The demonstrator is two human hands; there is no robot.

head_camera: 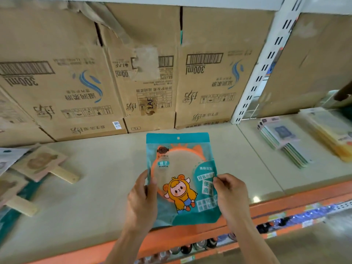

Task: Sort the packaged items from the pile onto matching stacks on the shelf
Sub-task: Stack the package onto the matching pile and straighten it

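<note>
The fingers (150, 184) of the left hand (142, 201) are closed on the left edge of a flat teal plastic mirror packet (181, 178) with a cartoon figure, while the right hand (231, 193) pinches its right edge. The packet sits over the front of the beige shelf (106, 187). Wooden-handled packaged mirrors (43, 164) lie at left, 1 fanned stack of flat packets (283, 138) at right, brown cardboard boxes (205, 73) behind.

both hands (142, 201) (231, 193) forward, fingers apparently pinched
</note>
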